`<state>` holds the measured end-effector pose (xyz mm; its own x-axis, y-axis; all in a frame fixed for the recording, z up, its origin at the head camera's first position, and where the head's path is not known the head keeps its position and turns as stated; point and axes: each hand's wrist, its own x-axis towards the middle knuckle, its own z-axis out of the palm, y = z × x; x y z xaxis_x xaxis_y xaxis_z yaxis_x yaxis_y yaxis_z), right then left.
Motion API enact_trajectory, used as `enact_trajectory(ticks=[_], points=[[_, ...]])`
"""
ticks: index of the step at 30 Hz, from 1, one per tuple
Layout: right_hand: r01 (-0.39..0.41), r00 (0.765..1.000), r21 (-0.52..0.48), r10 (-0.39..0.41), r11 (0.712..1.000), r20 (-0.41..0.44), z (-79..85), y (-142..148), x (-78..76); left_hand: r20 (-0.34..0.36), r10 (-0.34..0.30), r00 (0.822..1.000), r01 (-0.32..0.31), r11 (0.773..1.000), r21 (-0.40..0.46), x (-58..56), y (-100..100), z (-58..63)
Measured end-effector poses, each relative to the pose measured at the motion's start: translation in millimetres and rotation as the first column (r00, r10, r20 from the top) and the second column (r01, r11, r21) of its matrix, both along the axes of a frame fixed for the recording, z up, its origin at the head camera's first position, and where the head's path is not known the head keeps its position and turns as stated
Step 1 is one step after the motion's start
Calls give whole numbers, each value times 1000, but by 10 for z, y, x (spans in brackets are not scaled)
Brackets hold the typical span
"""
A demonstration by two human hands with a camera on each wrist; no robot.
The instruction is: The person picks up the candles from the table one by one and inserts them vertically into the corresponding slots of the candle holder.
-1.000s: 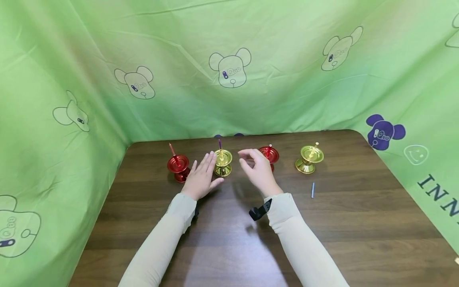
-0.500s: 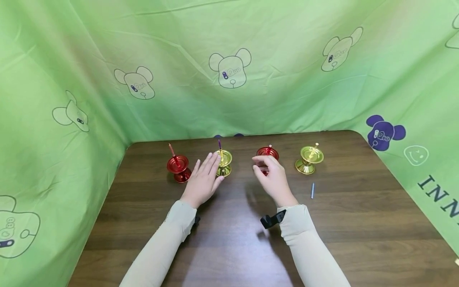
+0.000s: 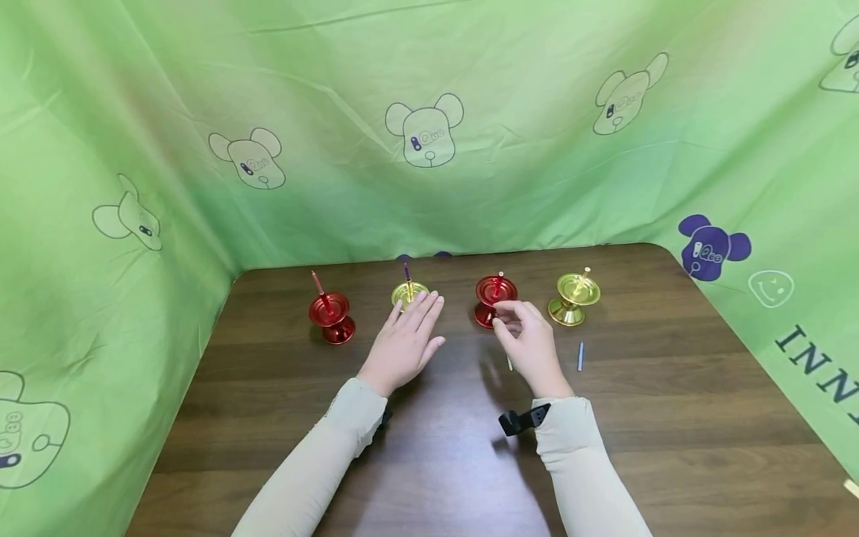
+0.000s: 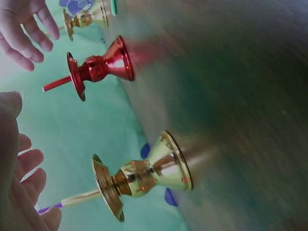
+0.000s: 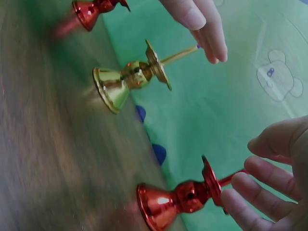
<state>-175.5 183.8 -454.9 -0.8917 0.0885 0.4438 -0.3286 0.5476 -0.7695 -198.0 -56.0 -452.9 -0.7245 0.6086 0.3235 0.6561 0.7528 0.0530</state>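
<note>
The left hand (image 3: 400, 350) is flat and the right hand (image 3: 532, 347) bent, both empty. The red stick (image 3: 318, 283) and purple stick (image 3: 406, 273) look done, standing up; the right red holder (image 3: 486, 295) and right gold holder (image 3: 569, 306) look unfilled; a blue stick (image 3: 580, 356) lies nearby

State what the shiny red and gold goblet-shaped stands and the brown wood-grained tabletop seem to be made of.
The red goblet-shaped stands and gold goblet-shaped stands: probably polished metal, given mirror-like highlights, though metallised plastic is possible. The brown tabletop: wood or laminate, with a soft sheen, judging by its streaked grain.
</note>
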Motion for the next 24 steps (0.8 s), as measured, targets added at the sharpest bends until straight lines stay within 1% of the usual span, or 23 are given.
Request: enact_trajectory(ticks=[4, 9, 16, 20, 24], points=[[33, 999, 35, -34, 999, 34, -15, 79, 21, 14, 1, 1000, 0, 1000, -29, -29, 79, 18], [57, 992, 72, -64, 996, 105, -52, 169, 18, 29, -4, 1000, 6, 998, -58, -64, 180, 53], [60, 977, 121, -84, 991, 198, -80, 271, 21, 36, -9, 999, 12, 997, -76, -136, 354, 51], [54, 964, 158, -93, 986, 250, -82, 308, 26, 42, -4, 999, 8, 995, -104, -170, 444, 69], [31, 951, 178, -84, 984, 299, -94, 307, 14, 56, 4, 998, 4, 991, -135, -211, 524, 86]])
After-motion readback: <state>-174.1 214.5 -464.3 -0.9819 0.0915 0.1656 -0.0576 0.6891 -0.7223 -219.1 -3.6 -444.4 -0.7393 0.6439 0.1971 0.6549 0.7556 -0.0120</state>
